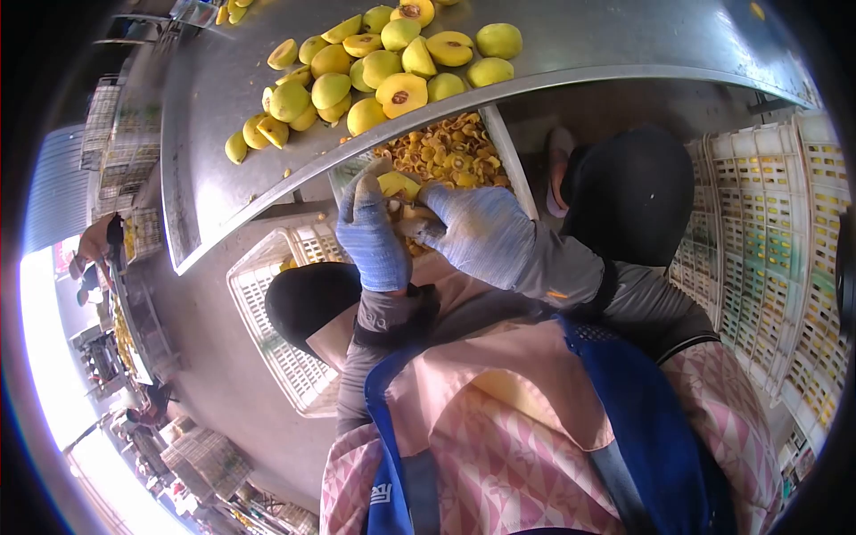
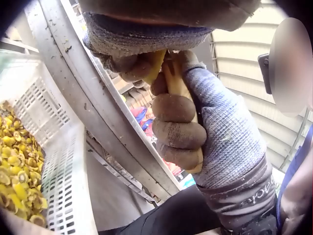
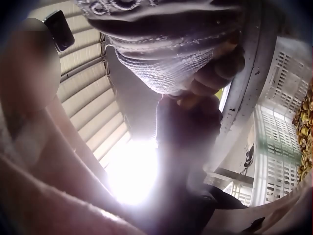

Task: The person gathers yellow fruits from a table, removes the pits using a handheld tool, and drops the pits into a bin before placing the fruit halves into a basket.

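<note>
Both hands wear blue knit gloves with brownish, stained fingers and meet in front of the body, below the table edge. My left hand (image 1: pixel 370 234) holds a piece of yellow peach (image 1: pixel 399 185), which also shows as a yellow sliver (image 2: pixel 156 66) in the left wrist view. The fingers of my right hand (image 1: pixel 481 234) curl round a light wooden handle (image 2: pixel 177 83), its top close against the fruit. The tool's working end is hidden between the hands. In the right wrist view both hands are dark against the glare.
Several yellow-green peaches, whole and halved (image 1: pixel 379 67), lie on the metal table (image 1: pixel 580 45). Below its edge is a white crate (image 2: pixel 63 171) of cut scraps (image 1: pixel 446 152). Another crate (image 1: pixel 303 374) stands by the left knee, and stacked crates (image 1: pixel 758 250) rise at the right.
</note>
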Tool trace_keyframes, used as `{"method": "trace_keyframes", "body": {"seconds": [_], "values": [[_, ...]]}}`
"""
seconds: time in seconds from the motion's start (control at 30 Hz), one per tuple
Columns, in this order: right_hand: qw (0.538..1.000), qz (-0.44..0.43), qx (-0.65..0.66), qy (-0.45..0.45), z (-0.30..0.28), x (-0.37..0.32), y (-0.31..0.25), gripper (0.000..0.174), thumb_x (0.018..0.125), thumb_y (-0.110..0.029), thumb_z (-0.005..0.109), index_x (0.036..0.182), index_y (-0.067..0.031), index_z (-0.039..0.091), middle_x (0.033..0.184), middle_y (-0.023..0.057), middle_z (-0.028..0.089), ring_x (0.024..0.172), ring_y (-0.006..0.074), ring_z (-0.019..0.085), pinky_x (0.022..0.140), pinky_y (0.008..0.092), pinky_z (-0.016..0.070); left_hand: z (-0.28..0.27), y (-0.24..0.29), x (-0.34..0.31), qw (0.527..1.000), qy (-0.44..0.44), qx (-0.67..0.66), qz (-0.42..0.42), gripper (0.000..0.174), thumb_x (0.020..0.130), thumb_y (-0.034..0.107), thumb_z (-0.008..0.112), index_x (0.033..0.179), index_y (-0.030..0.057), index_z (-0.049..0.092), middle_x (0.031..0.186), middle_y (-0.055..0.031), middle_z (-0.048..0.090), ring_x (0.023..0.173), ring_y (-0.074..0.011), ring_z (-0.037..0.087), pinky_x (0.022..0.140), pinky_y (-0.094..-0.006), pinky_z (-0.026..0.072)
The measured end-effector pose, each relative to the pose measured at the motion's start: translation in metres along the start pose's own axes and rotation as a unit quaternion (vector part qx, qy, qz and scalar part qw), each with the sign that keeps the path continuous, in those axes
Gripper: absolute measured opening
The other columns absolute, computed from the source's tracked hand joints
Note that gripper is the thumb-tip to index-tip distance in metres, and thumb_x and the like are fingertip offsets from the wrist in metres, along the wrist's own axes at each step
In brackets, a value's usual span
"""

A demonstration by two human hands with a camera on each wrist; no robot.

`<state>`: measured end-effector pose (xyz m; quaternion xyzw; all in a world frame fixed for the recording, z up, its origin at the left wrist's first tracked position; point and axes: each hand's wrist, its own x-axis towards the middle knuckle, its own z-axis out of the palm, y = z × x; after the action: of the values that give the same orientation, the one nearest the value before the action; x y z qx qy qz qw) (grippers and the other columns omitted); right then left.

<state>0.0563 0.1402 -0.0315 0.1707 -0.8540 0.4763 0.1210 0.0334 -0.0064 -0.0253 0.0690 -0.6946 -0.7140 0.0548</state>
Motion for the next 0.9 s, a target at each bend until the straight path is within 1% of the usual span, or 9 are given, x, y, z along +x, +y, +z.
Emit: {"method": "trace_keyframes", "body": {"seconds": [0.1,0.23,0.3,0.37,0.4,0.57,0.67,0.73,0.9], "values": [[0.996,0.060,0.055,-0.042,-0.009,0.003,-0.005,0.036,0.098,-0.039,0.056,0.100,-0.0050,0.065,0.073,0.0176,0.066,0.064,0.0363,0.066,0.057,0.0442,0.0525,0.000,0.002,0.001,0.973,-0.018,-0.205,-0.100,0.052,0.099,0.046,0.055,0.119,-0.0026,0.061,0.096,-0.0095,0.066,0.086,-0.0184,0.063,0.078,-0.0306,0.0529],[0.981,0.112,0.141,-0.070,-0.019,0.008,-0.007,0.035,0.098,-0.038,0.057,0.098,-0.0042,0.064,0.073,0.0185,0.066,0.067,0.0389,0.066,0.060,0.0453,0.0517,-0.011,0.011,-0.004,0.972,-0.014,-0.193,-0.135,0.062,0.094,0.056,0.057,0.123,0.0016,0.058,0.103,-0.0117,0.065,0.095,-0.0207,0.063,0.079,-0.0347,0.0552],[0.981,0.115,0.141,-0.074,-0.026,0.008,-0.005,0.034,0.098,-0.038,0.058,0.098,-0.0042,0.064,0.073,0.0189,0.066,0.069,0.0395,0.066,0.061,0.0457,0.0514,-0.026,0.015,0.000,0.978,0.035,-0.173,-0.116,0.062,0.096,0.059,0.051,0.123,0.0029,0.057,0.101,-0.0131,0.066,0.081,-0.0194,0.064,0.063,-0.0308,0.0546],[0.989,0.094,0.082,-0.076,-0.029,0.010,-0.006,0.034,0.097,-0.039,0.058,0.102,-0.0055,0.064,0.076,0.0205,0.067,0.071,0.0385,0.066,0.062,0.0462,0.0518,-0.056,0.033,0.000,0.987,-0.062,-0.116,-0.095,0.063,0.099,0.060,0.043,0.121,0.0031,0.056,0.095,-0.0148,0.068,0.063,-0.0175,0.061,0.049,-0.0254,0.0477],[0.987,0.102,0.017,-0.121,-0.029,0.010,-0.006,0.032,0.095,-0.035,0.061,0.110,-0.0064,0.063,0.080,0.0213,0.068,0.075,0.0373,0.067,0.065,0.0463,0.0526,-0.057,0.043,-0.002,0.996,0.010,-0.056,-0.068,0.066,0.099,0.063,0.037,0.118,0.0026,0.057,0.090,-0.0161,0.068,0.051,-0.0162,0.055,0.041,-0.0236,0.0408],[0.981,0.078,-0.034,-0.173,-0.024,0.003,0.007,0.032,0.089,-0.024,0.065,0.117,-0.0075,0.060,0.090,0.0188,0.069,0.082,0.0356,0.068,0.071,0.0475,0.0532,-0.170,0.083,-0.008,0.963,0.139,0.228,0.026,0.054,0.101,0.052,0.045,0.112,0.0022,0.065,0.092,-0.0094,0.067,0.075,-0.0178,0.065,0.061,-0.0255,0.0525],[0.971,0.084,-0.120,-0.186,-0.018,0.002,0.010,0.039,0.089,-0.022,0.064,0.125,-0.0100,0.059,0.093,0.0169,0.069,0.083,0.0343,0.068,0.071,0.0471,0.0535,-0.265,0.079,0.007,0.918,0.176,0.353,-0.031,0.042,0.098,0.042,0.053,0.110,0.0044,0.069,0.099,-0.0102,0.069,0.088,-0.0233,0.068,0.077,-0.0331,0.0547],[0.974,0.046,-0.149,-0.167,-0.013,-0.001,0.016,0.041,0.090,-0.024,0.063,0.128,-0.0106,0.057,0.093,0.0160,0.069,0.083,0.0341,0.069,0.071,0.0467,0.0537,-0.305,0.074,0.021,0.664,-0.036,0.743,-0.083,0.034,0.095,0.031,0.058,0.115,0.0058,0.068,0.109,-0.0128,0.069,0.097,-0.0275,0.068,0.087,-0.0376,0.0515],[0.950,0.101,-0.166,-0.245,-0.019,0.014,0.003,0.033,0.092,-0.030,0.060,0.117,-0.0081,0.061,0.089,0.0171,0.069,0.080,0.0347,0.069,0.069,0.0472,0.0536,-0.207,0.094,0.089,0.753,-0.017,0.650,0.105,0.042,0.089,0.019,0.065,0.130,0.0104,0.061,0.126,-0.0148,0.063,0.117,-0.0305,0.060,0.099,-0.0383,0.0464]]}}
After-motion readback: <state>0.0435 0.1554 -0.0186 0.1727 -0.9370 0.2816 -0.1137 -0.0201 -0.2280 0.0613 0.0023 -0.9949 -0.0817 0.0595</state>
